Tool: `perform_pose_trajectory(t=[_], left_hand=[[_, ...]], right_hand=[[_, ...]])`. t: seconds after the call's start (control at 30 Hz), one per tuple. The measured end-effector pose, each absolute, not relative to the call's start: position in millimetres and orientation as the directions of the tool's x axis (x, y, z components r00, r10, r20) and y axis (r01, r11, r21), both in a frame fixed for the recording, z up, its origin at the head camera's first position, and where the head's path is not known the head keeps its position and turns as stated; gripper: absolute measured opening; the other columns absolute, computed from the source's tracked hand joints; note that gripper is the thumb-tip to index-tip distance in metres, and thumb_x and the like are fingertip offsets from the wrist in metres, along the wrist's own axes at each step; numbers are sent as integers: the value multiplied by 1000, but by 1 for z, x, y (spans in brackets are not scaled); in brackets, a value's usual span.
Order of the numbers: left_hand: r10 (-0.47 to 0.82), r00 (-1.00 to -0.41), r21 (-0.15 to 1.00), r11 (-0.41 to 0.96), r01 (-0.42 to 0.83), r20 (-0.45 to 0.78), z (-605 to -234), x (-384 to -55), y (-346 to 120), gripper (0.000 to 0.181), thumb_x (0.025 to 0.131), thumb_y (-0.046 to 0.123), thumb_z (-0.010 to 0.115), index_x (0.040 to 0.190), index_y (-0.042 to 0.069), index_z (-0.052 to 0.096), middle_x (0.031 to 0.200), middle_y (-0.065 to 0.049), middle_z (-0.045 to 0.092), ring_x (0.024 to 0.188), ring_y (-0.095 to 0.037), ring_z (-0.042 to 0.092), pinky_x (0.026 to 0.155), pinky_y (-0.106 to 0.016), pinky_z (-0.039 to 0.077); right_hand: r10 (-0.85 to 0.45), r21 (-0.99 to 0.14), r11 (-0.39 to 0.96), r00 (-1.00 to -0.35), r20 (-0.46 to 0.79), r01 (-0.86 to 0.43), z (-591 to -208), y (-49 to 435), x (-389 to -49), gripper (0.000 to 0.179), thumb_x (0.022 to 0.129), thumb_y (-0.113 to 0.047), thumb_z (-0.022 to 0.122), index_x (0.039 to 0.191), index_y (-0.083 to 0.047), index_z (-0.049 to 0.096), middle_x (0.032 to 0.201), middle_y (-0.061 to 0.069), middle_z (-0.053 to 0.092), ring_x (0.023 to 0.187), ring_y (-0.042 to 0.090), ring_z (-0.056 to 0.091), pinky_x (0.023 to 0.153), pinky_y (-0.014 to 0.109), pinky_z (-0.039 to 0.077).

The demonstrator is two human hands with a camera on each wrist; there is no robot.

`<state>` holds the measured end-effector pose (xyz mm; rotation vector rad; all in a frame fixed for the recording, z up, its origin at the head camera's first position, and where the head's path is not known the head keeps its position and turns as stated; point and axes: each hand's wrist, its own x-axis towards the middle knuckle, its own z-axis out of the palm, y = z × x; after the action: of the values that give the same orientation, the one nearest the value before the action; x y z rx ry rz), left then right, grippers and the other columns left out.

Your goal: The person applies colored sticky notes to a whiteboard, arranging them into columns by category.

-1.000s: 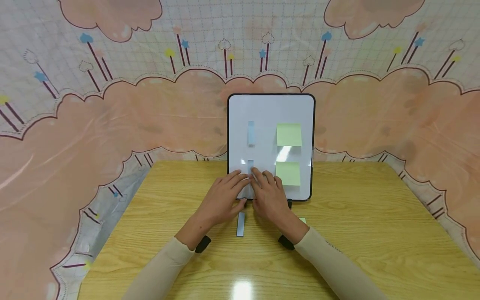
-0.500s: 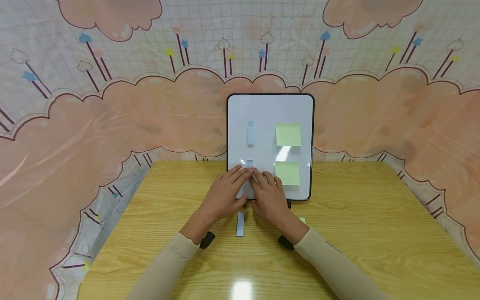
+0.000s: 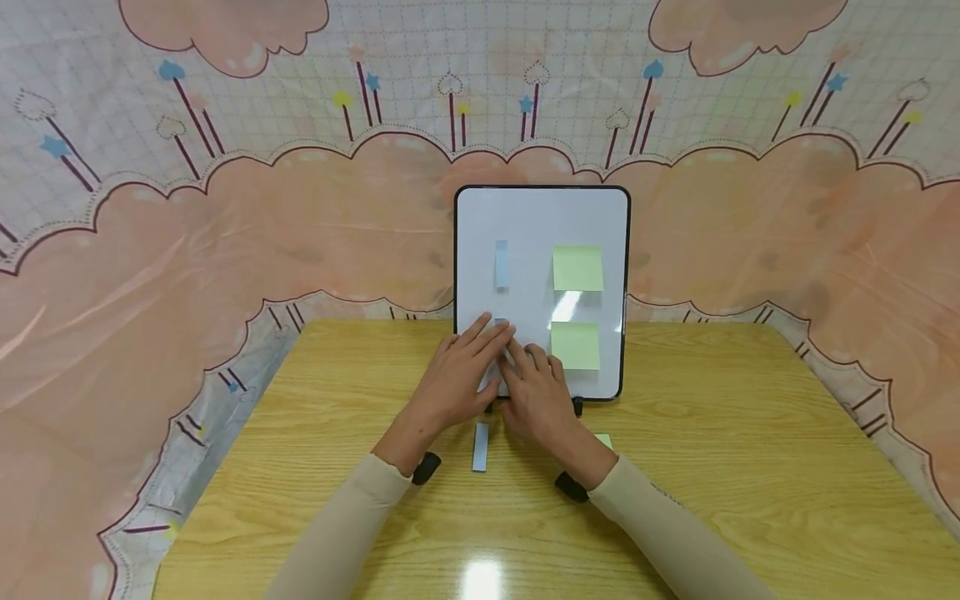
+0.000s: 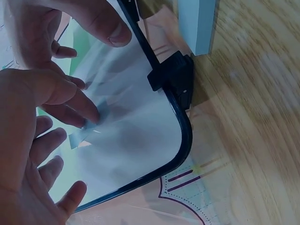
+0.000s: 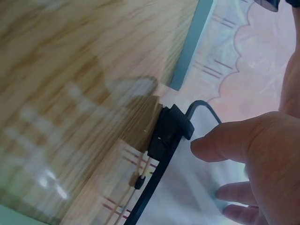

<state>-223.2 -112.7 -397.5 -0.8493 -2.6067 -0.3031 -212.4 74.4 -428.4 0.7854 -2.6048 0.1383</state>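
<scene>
Nearest the person, at 6 o'clock from the hands, a loose blue strip point(image 3: 481, 447) lies flat on the glossy wood-grain table point(image 3: 750, 467), its long axis running near to far. At 3 o'clock from it, a corner of a green sticky note point(image 3: 604, 440) shows beside the right wrist.

Both hands rest on the lower left of the upright whiteboard point(image 3: 542, 218). The left hand point(image 3: 459, 371) has its fingers straight and slightly spread, the tips pressing a second blue strip point(image 3: 500, 323) flat against the smooth white surface. That strip stands vertical and pokes out at 12 o'clock from the fingertips. The right hand point(image 3: 534, 393) lies just beside it at 4 o'clock, fingers loosely extended on the board; whether they touch the strip cannot be told. The left hand covers it more.

Farther up, a third blue strip point(image 3: 502, 264) sits at 12 o'clock, with two square green notes point(image 3: 577, 267) point(image 3: 575, 345) at 3 o'clock. A thin black rounded frame edges the board.
</scene>
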Motion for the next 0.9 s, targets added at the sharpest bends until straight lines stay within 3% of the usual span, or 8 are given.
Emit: perform_pose_trajectory(t=[0.57, 0.77, 0.9], left_hand=[[505, -785, 11, 839, 544, 358, -401, -229, -109, 73, 104, 22, 65, 169, 17, 31, 172, 2, 33, 163, -22, 17, 113, -53, 40], [518, -761, 15, 823, 568, 391, -402, -231, -107, 68, 104, 15, 58, 167, 14, 33, 171, 0, 36, 163, -24, 20, 112, -55, 41], [511, -776, 3, 835, 551, 370, -400, -230, -106, 67, 105, 11, 54, 168, 15, 33, 171, 1, 36, 163, -23, 19, 113, -56, 41]], right_hand=[[-507, 44, 846, -777, 374, -531, -425, 71, -212, 73, 89, -26, 81, 155, -9, 55, 166, 11, 39, 139, 34, 42, 106, 55, 43], [-504, 59, 851, -781, 369, -522, -424, 70, -211, 73, 89, -28, 82, 154, -9, 55, 165, 11, 39, 138, 34, 43, 106, 55, 43], [-502, 58, 853, -788, 356, -518, -424, 71, -211, 75, 88, -29, 83, 155, -9, 55, 165, 12, 39, 139, 34, 42, 106, 55, 43]])
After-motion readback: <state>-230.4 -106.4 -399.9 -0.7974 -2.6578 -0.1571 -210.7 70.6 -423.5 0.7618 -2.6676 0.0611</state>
